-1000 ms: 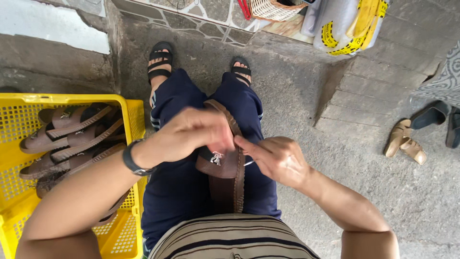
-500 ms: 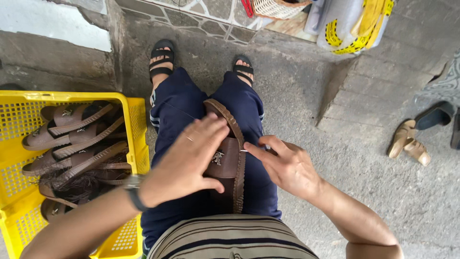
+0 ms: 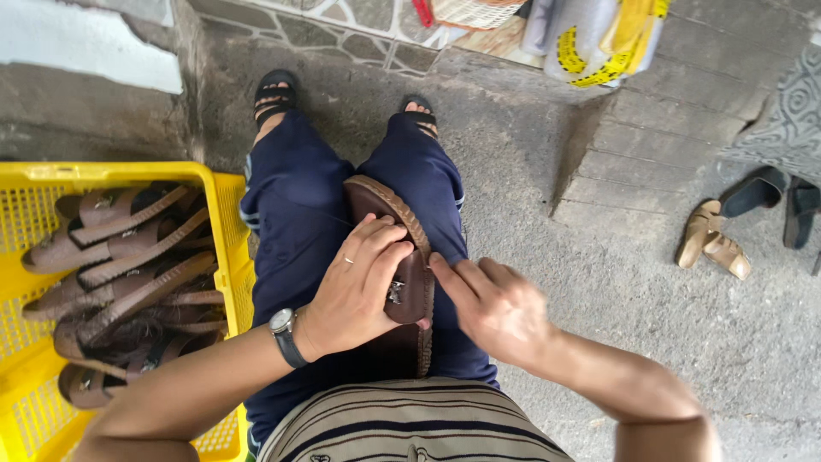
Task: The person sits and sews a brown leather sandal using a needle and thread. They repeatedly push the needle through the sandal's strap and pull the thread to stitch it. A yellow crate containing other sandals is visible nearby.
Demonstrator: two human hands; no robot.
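A brown sandal (image 3: 389, 208) with a braided edge and a wide strap with a small metal ornament lies lengthwise on my lap, over dark blue trousers. My left hand (image 3: 357, 287), with a ring and a wristwatch, wraps over the strap and grips it. My right hand (image 3: 493, 304) presses its fingers against the sandal's right edge beside the strap. The sandal's heel end is hidden under my hands.
A yellow plastic crate (image 3: 221, 222) with several brown sandals (image 3: 128, 274) stands at my left. A pair of gold sandals (image 3: 710, 244) and dark slippers (image 3: 774, 195) lie on the concrete at right. A step and yellow-marked rolls (image 3: 599, 38) are ahead.
My left hand slid down from above the sandal and closed over its strap. My right hand moved in against the sandal's side. The view shifted slightly.
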